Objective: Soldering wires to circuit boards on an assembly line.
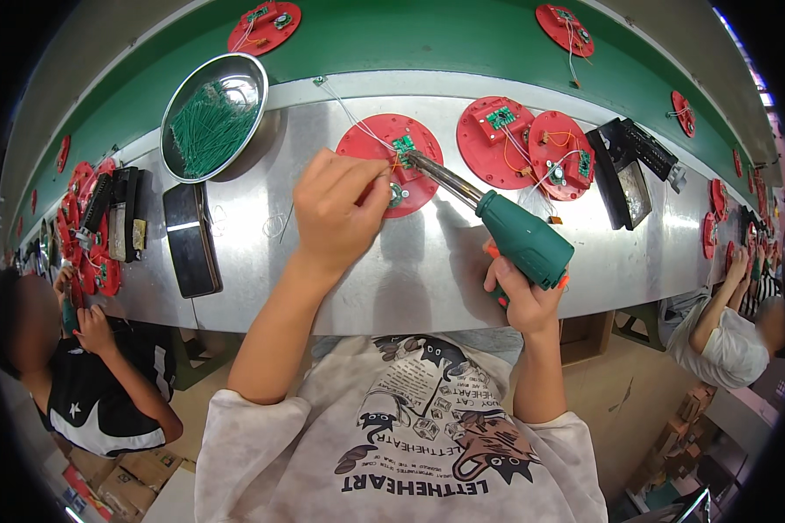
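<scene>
A round red plastic disc [363, 132] lies on the metal table in front of me, with a small green circuit board [404, 144] on it. White wires run from the board to a small part [320, 80] at the far edge. My right hand [525, 292] is closed round the handle of a green soldering gun [525, 238]. Its metal tip meets the board. Beside the tip, my left hand [340, 202] pinches a thin wire against the disc's left side; the fingers hide most of that wire.
A metal bowl [258, 77] of green wires and a black phone [188, 240] sit left. Two red discs [478, 144] [545, 157] and a black stand [619, 183] lie right. More discs rest on the green belt [427, 39]. Co-workers [105, 375] [728, 340] sit either side.
</scene>
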`<state>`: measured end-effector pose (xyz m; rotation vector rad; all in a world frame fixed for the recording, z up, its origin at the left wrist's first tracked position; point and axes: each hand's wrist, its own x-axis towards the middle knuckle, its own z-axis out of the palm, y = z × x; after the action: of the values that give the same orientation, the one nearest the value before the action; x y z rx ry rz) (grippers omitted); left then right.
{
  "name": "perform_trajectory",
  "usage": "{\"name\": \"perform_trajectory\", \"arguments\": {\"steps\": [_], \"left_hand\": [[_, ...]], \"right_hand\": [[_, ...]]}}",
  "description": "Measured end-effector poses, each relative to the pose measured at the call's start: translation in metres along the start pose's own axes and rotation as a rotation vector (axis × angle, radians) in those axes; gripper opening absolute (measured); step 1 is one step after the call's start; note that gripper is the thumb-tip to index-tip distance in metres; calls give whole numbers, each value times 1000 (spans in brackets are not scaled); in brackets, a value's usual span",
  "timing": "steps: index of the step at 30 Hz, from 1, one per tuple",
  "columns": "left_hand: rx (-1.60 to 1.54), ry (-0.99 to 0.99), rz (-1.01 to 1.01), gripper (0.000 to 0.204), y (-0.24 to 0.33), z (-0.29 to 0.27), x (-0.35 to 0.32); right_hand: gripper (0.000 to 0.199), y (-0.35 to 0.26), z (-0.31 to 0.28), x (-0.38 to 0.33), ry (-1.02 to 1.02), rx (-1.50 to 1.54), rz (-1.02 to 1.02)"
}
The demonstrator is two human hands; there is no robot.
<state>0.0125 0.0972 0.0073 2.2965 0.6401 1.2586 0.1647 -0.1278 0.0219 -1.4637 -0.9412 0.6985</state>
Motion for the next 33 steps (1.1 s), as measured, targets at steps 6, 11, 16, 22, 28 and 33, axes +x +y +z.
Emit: {"name": "perform_trajectory", "arguments": {"steps": [6,11,16,22,28,33], "left_hand": [[172,-34,152,14,-1,7,-5],[253,-26,226,14,-1,8,-6],[272,-14,248,14,0,8,-6],[276,-13,251,14,1,9,-5],[257,0,257,14,0,9,-5],[257,-41,218,17,4,5,-4]], "right_hand": [[33,0,0,3,0,0,-50],[33,-1,2,3,-5,1,-18],[36,6,-3,1,-17,9,38],[39,-5,0,2,61,104,47],[40,-9,-3,2,127,115,8],[40,-10,-2,2,117,102,0]]}}
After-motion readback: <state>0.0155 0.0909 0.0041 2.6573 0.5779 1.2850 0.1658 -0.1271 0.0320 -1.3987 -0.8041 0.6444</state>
